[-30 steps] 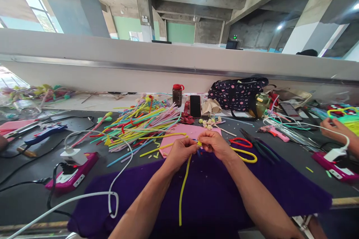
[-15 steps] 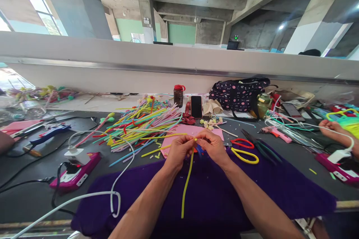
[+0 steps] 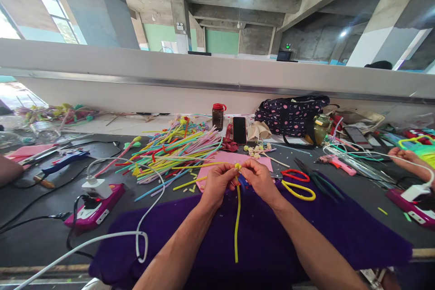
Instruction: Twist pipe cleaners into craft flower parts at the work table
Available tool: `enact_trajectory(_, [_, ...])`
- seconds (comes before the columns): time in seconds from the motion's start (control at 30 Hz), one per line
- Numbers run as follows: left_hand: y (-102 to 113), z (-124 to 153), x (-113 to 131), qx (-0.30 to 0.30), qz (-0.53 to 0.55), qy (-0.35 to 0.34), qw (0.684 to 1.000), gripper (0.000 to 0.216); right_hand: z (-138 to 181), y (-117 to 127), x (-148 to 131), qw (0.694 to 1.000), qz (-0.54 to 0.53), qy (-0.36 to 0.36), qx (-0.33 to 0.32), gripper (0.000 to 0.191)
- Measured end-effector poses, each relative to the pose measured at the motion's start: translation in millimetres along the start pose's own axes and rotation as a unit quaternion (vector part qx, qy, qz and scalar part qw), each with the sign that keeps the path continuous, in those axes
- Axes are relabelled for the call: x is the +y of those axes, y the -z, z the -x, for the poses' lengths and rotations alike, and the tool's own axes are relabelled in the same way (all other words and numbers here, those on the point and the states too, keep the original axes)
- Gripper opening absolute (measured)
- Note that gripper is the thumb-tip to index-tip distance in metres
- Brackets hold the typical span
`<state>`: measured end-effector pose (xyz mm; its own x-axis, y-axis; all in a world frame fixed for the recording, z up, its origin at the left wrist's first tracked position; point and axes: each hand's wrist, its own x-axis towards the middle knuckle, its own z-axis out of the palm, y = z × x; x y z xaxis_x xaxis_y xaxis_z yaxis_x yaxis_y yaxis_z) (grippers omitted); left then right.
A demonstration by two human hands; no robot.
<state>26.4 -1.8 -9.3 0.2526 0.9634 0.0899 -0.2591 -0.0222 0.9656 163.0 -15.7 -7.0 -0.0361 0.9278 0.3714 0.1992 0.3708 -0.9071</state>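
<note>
Between my two hands is a yellow pipe cleaner point(image 3: 237, 231), its long end hanging down over the purple cloth point(image 3: 265, 244). A small yellow knot or bead-like tip shows at the fingertips, too small to make out fully. My left hand point(image 3: 219, 182) pinches it from the left, while my right hand point(image 3: 258, 180) grips it from the right, fingertips nearly touching. Beneath the hands lies a pink sheet point(image 3: 205, 172), with something blue partly hidden behind the right fingers. Scissors point(image 3: 299, 190) with red and yellow handles rest beside my right hand.
A heap of coloured pipe cleaners point(image 3: 176, 156) spreads to the left. Pliers point(image 3: 324, 186) lie at right. Power strips point(image 3: 98, 213) with trailing cables sit on both sides. Behind stand a red-lidded bottle point(image 3: 218, 118), a phone point(image 3: 239, 130) and a patterned bag point(image 3: 292, 118). Another person's hand point(image 3: 404, 158) is at right.
The hanging end of the yellow pipe cleaner has swung right and hangs straighter. More of the yellow tip shows above my fingertips. Both hands remain pinched together.
</note>
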Motion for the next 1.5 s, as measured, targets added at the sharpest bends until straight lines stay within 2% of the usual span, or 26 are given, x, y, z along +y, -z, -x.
enact_trajectory(0.5, [-3, 1, 0, 0.019, -0.041, -0.006, 0.999, 0.027, -3, 1, 4, 0.999, 0.027, -0.03, 0.008, 0.013])
enact_trajectory(0.67, [-1, 0, -4, 0.024, -0.108, -0.04, 0.993, 0.023, -3, 4, 2, 0.997, 0.052, -0.049, -0.003, 0.013])
enact_trajectory(0.83, [3, 1, -1, 0.019, -0.271, -0.119, 0.955, 0.017, -6, 8, 5, 0.996, 0.055, -0.069, -0.017, 0.014])
enact_trajectory(0.93, [4, 2, 3, 0.033, -0.322, -0.158, 0.933, 0.014, -6, 8, 8, 0.996, 0.037, -0.076, -0.016, 0.017])
enact_trajectory(1.1, [5, 3, 5, 0.041, -0.336, -0.164, 0.927, 0.013, -4, 4, 9, 0.998, 0.029, -0.054, 0.0, 0.017])
enact_trajectory(1.3, [7, 2, 3, 0.056, -0.363, -0.175, 0.914, 0.013, -2, -1, 10, 0.997, -0.005, -0.073, -0.011, 0.019])
enact_trajectory(1.5, [4, 4, 5, 0.052, -0.34, -0.17, 0.923, 0.013, -1, -3, 8, 0.996, -0.058, -0.069, -0.011, 0.017])
